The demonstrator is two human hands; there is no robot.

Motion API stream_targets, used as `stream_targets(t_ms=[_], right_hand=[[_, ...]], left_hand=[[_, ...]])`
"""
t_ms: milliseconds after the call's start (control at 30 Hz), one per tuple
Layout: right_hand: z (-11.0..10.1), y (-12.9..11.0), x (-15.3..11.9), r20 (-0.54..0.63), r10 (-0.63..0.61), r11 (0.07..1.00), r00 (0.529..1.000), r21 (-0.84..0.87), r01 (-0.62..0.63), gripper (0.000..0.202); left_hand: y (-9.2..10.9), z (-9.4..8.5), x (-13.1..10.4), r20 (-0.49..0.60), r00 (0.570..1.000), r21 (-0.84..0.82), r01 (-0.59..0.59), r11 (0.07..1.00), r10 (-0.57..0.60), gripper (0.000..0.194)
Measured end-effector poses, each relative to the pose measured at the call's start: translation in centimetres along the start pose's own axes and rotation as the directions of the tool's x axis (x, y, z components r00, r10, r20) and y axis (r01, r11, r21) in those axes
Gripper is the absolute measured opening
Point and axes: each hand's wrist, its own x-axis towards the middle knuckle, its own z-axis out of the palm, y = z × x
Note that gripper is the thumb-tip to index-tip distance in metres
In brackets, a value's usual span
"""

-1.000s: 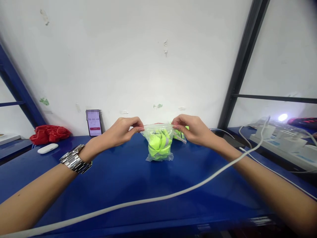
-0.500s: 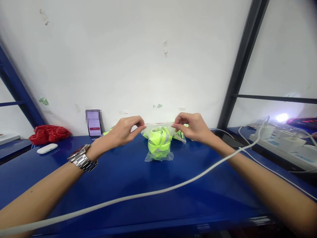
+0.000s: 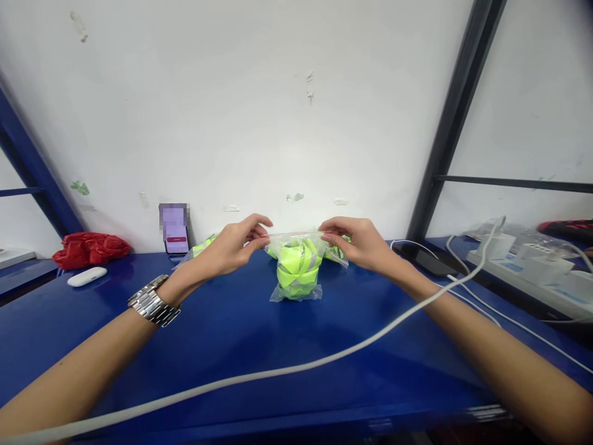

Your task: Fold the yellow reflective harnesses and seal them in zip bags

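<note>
A clear zip bag stands upright on the blue table, with a folded neon-yellow reflective vest inside it. My left hand pinches the left end of the bag's top edge between thumb and fingers; its index finger is raised off the plastic. At the right end of that edge, my right hand grips with thumb and fingertips. The top edge is stretched straight between both hands. More neon-yellow bagged items lie behind, partly hidden by my hands and the bag. A metal watch is on my left wrist.
A white cable hangs across the foreground. A phone leans on the wall, near a red plastic bag and a white case. At right are a dark phone and a power strip with chargers.
My left index finger has lifted away from the bag's edge. The right fingers have shifted slightly left along it. The bag has hardly moved.
</note>
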Motion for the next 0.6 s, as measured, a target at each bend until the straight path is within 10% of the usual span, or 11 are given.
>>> stream_targets(t_ms=[600], right_hand=[[-1.0, -0.7, 0.2, 0.087, 0.035, 0.974, 0.996, -0.226, -0.015, 0.008]], left_hand=[[-0.6, -0.1, -0.3, 0.025, 0.995, 0.301, -0.101, 0.948, 0.098, 0.024]])
